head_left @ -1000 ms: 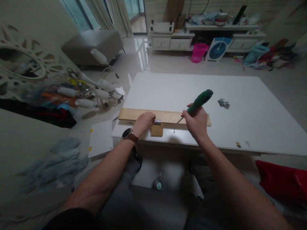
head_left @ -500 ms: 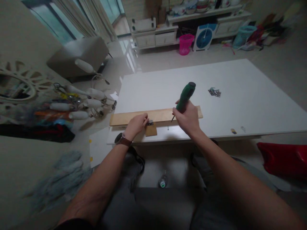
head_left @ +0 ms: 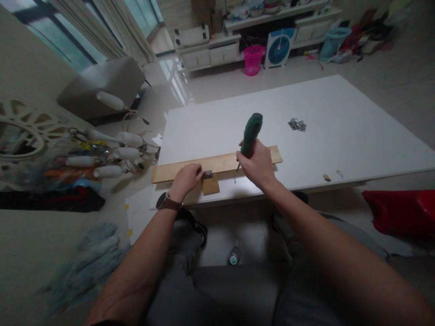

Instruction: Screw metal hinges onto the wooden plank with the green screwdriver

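In my right hand (head_left: 257, 163) is a green-handled screwdriver (head_left: 252, 131), tilted, its tip pointing down near the front edge of a long wooden board (head_left: 224, 162). My left hand (head_left: 186, 179) rests at this board with its fingers curled together; what they hold, if anything, is hidden. Just right of those fingertips, a small metal hinge (head_left: 207, 174) lies where the board meets a short wooden block (head_left: 210, 186). A single screw (head_left: 235, 180) is on the white table (head_left: 316, 149), below the screwdriver tip.
Several loose metal hinges (head_left: 297, 125) lie farther back on the table. Two small items, one a yellow and black piece (head_left: 326, 178), sit near its front edge at right. A red chair (head_left: 401, 210) stands at the right, and a clear bottle (head_left: 234, 256) is below the table.
My left fingers have shifted left off the hinge, which now shows more fully. The right hand still holds the screwdriver above the board. The whole view has shifted slightly.
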`<state>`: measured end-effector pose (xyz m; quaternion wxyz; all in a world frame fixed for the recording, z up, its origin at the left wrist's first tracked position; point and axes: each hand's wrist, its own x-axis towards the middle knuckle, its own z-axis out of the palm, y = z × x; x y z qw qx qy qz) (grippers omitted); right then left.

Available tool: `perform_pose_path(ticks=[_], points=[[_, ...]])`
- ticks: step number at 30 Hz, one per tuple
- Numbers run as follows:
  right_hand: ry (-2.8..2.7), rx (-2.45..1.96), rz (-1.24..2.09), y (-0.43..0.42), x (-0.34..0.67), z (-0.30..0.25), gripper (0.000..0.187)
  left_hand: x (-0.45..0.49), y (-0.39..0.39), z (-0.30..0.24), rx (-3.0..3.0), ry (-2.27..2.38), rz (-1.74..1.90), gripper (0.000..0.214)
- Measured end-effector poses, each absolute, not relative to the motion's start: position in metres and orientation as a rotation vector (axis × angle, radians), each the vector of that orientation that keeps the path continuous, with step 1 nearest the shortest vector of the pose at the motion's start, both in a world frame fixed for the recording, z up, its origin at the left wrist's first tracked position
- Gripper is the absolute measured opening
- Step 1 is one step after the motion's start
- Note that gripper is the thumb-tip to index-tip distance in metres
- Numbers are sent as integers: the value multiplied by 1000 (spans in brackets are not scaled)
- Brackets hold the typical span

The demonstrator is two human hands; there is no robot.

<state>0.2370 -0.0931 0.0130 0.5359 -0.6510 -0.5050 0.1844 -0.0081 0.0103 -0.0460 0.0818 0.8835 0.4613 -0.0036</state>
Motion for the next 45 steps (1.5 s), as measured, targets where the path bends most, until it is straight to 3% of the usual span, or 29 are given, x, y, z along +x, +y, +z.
perform_pose_path(ticks=[11, 20, 29, 45], points=[[-1207, -1578, 423, -93, 237, 14, 20, 2, 1, -37, 2594, 1649, -187, 55], [-1213, -1583, 432, -92, 237, 14, 23, -4, 11, -51, 2468, 1428, 114, 15], [-1233, -1584, 408, -93, 238, 15, 17, -10, 18, -51, 2481, 1306, 82, 17], [-1248, -1598, 401, -94, 238, 15, 17, -3, 7, -35, 2583, 1573, -149, 40]])
